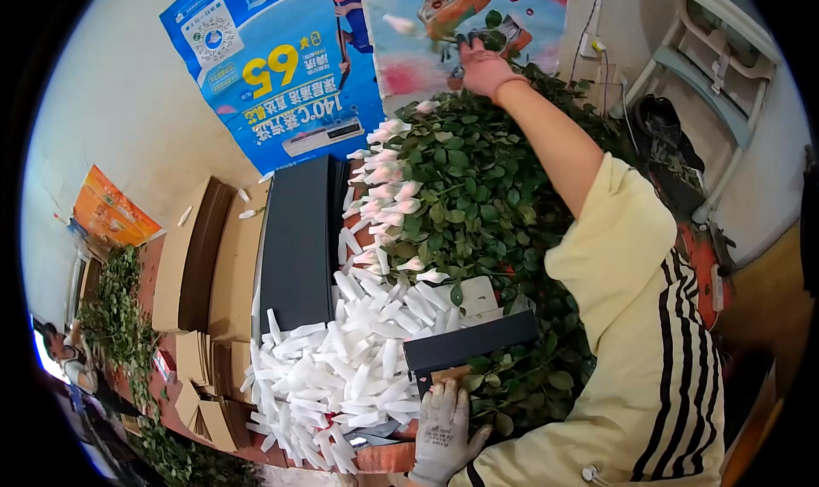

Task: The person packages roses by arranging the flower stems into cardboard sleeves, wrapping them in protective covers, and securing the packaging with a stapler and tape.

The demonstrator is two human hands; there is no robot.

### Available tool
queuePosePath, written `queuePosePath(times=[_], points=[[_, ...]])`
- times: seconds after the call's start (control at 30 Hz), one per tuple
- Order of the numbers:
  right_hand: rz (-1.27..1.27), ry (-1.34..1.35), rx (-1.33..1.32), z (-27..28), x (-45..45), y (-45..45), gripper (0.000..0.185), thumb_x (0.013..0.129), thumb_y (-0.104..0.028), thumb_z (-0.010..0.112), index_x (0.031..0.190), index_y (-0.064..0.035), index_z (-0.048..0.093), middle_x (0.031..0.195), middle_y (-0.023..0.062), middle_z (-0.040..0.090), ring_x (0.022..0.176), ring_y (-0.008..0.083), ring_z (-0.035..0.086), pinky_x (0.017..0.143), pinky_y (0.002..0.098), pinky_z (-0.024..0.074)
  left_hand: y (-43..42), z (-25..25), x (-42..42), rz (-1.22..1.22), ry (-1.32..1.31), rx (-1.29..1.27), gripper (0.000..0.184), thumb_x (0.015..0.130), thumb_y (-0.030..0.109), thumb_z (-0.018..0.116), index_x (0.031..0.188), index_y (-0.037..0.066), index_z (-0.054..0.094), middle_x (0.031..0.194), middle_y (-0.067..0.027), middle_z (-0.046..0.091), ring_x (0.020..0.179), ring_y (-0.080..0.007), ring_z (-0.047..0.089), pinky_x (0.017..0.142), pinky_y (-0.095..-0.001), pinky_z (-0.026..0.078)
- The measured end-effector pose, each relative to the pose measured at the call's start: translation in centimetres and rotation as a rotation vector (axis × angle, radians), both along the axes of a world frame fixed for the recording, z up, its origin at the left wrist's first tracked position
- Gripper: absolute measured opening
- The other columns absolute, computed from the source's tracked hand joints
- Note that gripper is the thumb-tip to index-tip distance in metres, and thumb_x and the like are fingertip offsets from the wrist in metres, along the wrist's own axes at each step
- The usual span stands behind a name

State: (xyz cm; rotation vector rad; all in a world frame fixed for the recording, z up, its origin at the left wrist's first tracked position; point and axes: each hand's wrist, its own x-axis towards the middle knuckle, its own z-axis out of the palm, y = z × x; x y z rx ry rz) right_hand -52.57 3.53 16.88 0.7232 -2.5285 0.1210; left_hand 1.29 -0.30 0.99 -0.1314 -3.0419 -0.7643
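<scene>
By poster [418,69] | right hand [488,67] pinching blurred rose [399,24] | left hand [443,436] at black box [469,342], grip unclear

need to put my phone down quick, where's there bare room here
The black stack is mostly bare on top, between the brown cardboard and the rose bunch; the cardboard's middle is free too. It's crowded at the heap of white sleeves, across the rose bunch and around the left hand.

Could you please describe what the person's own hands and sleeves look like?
The left hand wears a pale grey glove with dark printing on its back. The right hand wears a pinkish glove, darker at the fingertips. The right sleeve is pale yellow, ending near the elbow.
</scene>
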Motion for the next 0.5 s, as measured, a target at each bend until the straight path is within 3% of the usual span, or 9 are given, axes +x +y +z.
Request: queuePosePath(times=[0.07,0.13,0.2,0.23,0.33,0.37,0.4,0.43,0.5], points=[[0.152,0.119,0.036,-0.3,2.8,-2.1,0.03,0.079,-0.015,0.049,0.107,-0.0019,0.052,0.11,0.0205,0.056,0.094,0.034,0.06,0.083,0.0417,0.0478,-0.4,0.3,-0.2,-0.001,0.004,0.039,0.07,0.073,0.041,0.066,0.121,-0.007,0.047,0.132,-0.0268,0.039,0.124,-0.0429,0.033,0.105,-0.0512,0.025],[0.347,0.118,0.111,-5.5,6.2,-3.4,0.019,0.076,-0.015,0.049,0.09,-0.011,0.061,0.088,0.012,0.064,0.086,0.0328,0.062,0.076,0.0429,0.0493,-0.5,0.2,-0.4,0.007,0.007,0.052,0.071,0.072,0.04,0.067,0.121,-0.008,0.046,0.132,-0.0278,0.037,0.124,-0.0445,0.033,0.105,-0.052,0.024],[0.33,0.259,0.287,-14.0,8.5,-2.5,0.01,0.072,-0.015,0.046,0.076,-0.0093,0.053,0.068,0.0079,0.055,0.07,0.0242,0.058,0.062,0.0363,0.0447,-0.1,0.0,0.1,-0.022,-0.006,0.062,0.072,0.072,0.04,0.068,0.121,-0.008,0.045,0.133,-0.0289,0.036,0.124,-0.0462,0.032,0.104,-0.0528,0.024],[0.269,0.126,0.335,-17.8,7.9,-2.0,0.005,0.07,-0.016,0.046,0.07,-0.0106,0.047,0.062,0.0047,0.047,0.063,0.0216,0.052,0.057,0.0348,0.0398,-0.1,0.0,0.2,-0.002,-0.012,0.049,0.072,0.071,0.04,0.068,0.121,-0.008,0.045,0.133,-0.0292,0.036,0.124,-0.0465,0.032,0.104,-0.0532,0.024],[0.156,0.148,0.354,-20.6,8.6,-0.2,0.007,0.073,-0.015,0.045,0.078,-0.012,0.048,0.069,0.0051,0.05,0.069,0.0229,0.052,0.06,0.0355,0.037,0.4,0.5,0.1,-0.002,0.08,0.063,0.066,0.075,0.034,0.067,0.122,-0.007,0.046,0.132,-0.0291,0.039,0.122,-0.0464,0.036,0.102,-0.0524,0.028],[0.129,-0.005,0.444,-20.1,9.3,0.0,0.014,0.078,-0.014,0.045,0.089,-0.0115,0.053,0.081,0.0075,0.056,0.08,0.0261,0.054,0.069,0.037,0.0405,0.5,0.5,0.4,0.057,0.154,0.106,0.06,0.078,0.028,0.066,0.124,-0.005,0.047,0.13,-0.0286,0.043,0.121,-0.046,0.039,0.101,-0.0513,0.032],[0.158,0.059,0.461,-20.6,9.4,0.3,0.012,0.081,-0.019,0.049,0.089,-0.0106,0.051,0.083,0.0076,0.055,0.08,0.0254,0.054,0.076,0.0399,0.0428,0.3,-0.6,0.7,-0.006,0.109,0.079,0.077,0.076,0.03,0.068,0.132,-0.008,0.033,0.138,-0.0335,0.028,0.125,-0.0504,0.031,0.104,-0.0545,0.027],[0.163,-0.012,0.514,-20.3,9.7,0.5,0.02,0.085,-0.02,0.047,0.101,-0.0115,0.054,0.088,0.0083,0.056,0.086,0.0289,0.055,0.085,0.0412,0.0424,0.2,-0.6,0.5,-0.031,0.115,0.072,0.077,0.076,0.03,0.068,0.132,-0.008,0.033,0.138,-0.0335,0.028,0.125,-0.0504,0.031,0.104,-0.0545,0.027],[0.213,0.18,0.562,-23.9,7.4,1.6,0.023,0.083,-0.02,0.048,0.104,-0.0119,0.054,0.09,0.0086,0.057,0.089,0.0274,0.055,0.083,0.0419,0.0424,0.3,-0.3,0.6,-0.007,0.116,0.085,0.075,0.076,0.03,0.068,0.131,-0.007,0.034,0.137,-0.0329,0.03,0.125,-0.0501,0.031,0.103,-0.0548,0.027]])
